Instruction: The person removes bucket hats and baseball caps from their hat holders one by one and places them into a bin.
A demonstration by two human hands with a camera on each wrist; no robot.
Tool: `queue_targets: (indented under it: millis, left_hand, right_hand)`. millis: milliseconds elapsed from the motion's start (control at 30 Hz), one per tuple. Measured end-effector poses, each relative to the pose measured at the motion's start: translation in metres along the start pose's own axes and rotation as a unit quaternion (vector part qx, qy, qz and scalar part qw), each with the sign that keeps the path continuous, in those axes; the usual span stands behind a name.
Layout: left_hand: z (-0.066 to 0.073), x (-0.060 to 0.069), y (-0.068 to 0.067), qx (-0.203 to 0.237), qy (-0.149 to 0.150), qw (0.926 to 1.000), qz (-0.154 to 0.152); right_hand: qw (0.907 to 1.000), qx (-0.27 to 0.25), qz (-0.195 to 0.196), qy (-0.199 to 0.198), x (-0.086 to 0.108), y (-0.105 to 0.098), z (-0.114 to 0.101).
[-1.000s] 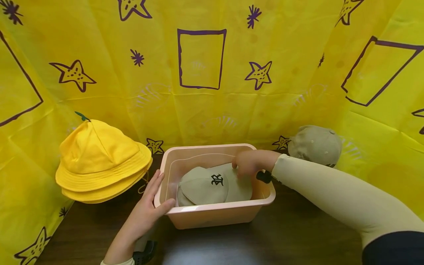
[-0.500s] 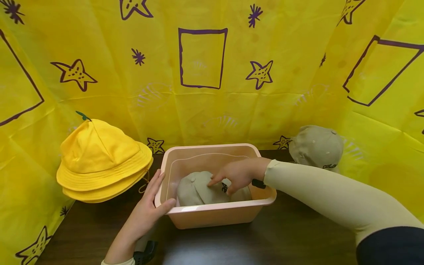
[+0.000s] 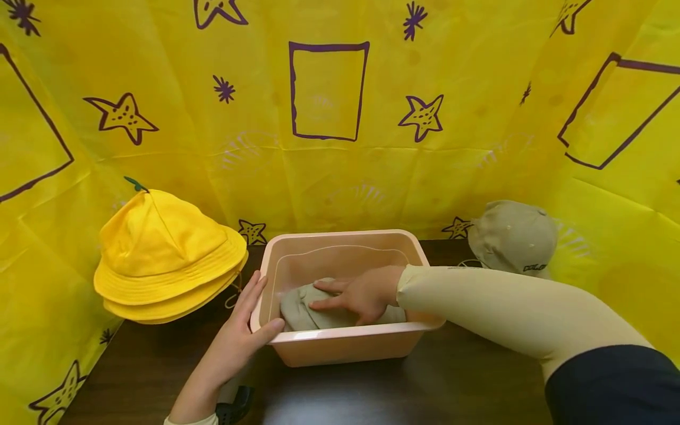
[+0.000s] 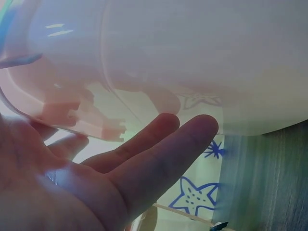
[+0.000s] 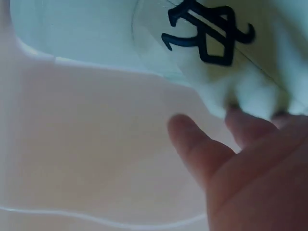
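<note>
A beige baseball cap (image 3: 298,309) lies inside a pink plastic bin (image 3: 345,336); black lettering on its front shows in the right wrist view. My right hand (image 3: 363,295) reaches into the bin with fingers spread and presses the cap's crown, which looks dented. In the right wrist view, fingertips of the right hand (image 5: 264,168) touch the fabric while the thumb stands off it. My left hand (image 3: 241,330) rests at the bin's near left corner, thumb on the front rim. The left wrist view shows the left hand (image 4: 96,178) with straight fingers beside the bin's outer wall (image 4: 192,48).
Stacked yellow bucket hats (image 3: 164,242), the top one with a green sprout, stand left of the bin. Another beige cap (image 3: 512,236) sits at the back right, partly behind my right sleeve. A patterned yellow cloth (image 3: 340,177) surrounds the dark wooden table (image 3: 372,392).
My right hand has moved leftward from the cap's brim to its crown, and the crown has sunk and creased. The left hand has stayed at the corner of the bin.
</note>
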State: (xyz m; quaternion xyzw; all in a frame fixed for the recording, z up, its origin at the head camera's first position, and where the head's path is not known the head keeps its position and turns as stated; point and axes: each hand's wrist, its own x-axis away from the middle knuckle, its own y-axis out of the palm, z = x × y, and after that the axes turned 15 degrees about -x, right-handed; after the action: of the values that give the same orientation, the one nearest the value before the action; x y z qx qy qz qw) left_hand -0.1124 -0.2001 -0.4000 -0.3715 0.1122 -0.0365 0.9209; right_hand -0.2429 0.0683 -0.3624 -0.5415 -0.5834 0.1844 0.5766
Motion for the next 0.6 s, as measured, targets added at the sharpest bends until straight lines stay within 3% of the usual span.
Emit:
queue_targets:
  millis: [133,333,600]
  left_hand:
    - [-0.001,0.000,0.001,-0.004,-0.006,1.0000,-0.001]
    - [0.001,0.001,0.003,0.006,-0.002,1.0000,0.005]
    - [-0.001,0.001,0.003,0.007,-0.004,0.9999,0.011]
  right_hand:
    - [0.9995,0.030,-0.003,-0.008,-0.013,0.006,-0.002]
    - [0.9968,0.078,-0.014,0.013,-0.027,0.018,-0.005]
    - [0.9962,0.075,-0.023,0.038,-0.043,0.027,-0.004]
